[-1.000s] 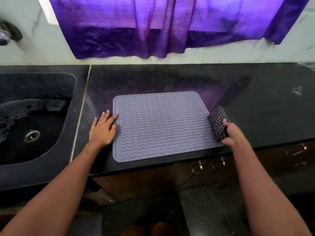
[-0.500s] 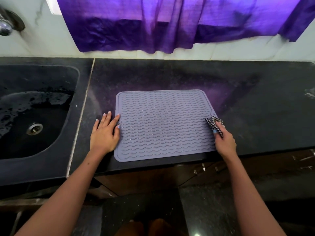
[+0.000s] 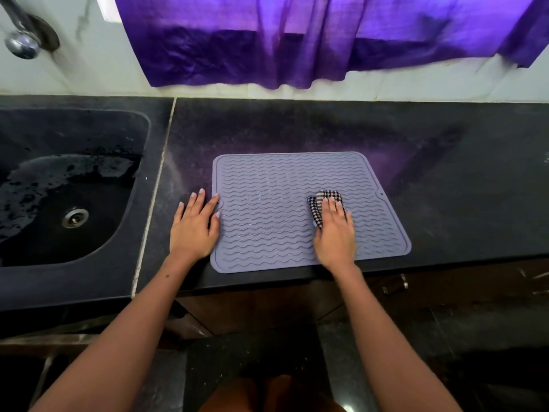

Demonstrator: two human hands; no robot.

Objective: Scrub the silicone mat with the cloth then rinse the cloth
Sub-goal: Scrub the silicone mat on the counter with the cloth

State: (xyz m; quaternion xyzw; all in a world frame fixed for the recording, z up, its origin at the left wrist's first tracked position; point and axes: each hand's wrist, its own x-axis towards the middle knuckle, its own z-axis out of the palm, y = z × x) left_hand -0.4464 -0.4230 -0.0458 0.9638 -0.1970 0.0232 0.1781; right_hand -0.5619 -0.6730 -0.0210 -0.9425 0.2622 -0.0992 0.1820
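Pressing down on the silicone mat (image 3: pixel 267 212), the right hand (image 3: pixel 335 233) lies flat with its fingers straight over a folded black-and-white checked cloth (image 3: pixel 319 208), so this grip is open, pinning the cloth rather than curling round it; the cloth peeks out past the fingertips and along the thumb side. That cloth sits on the right half of the mat, inside its rim and apart from the mat's right edge. The grey mat, ribbed with wavy lines, lies flat on the dark stone surface (image 3: pixel 445 173), its near edge close to the front edge of the surface and its left edge not far from the pale seam that divides the surface from the sink (image 3: pixel 35 281). The left hand (image 3: pixel 193 227) rests palm down on the surface just beside the mat's left edge, fingers straight and slightly spread, the thumb and forefinger touching the mat's rim; this grip is open too and holds nothing. The sink occupies the left end of the surface, its black basin wet and streaked, with a metal drain (image 3: pixel 75 217) in the bottom. A chrome tap (image 3: pixel 22 40) comes out of the pale wall above the sink's far corner. A purple curtain (image 3: pixel 297 40) hangs along the wall behind the far edge of the surface.
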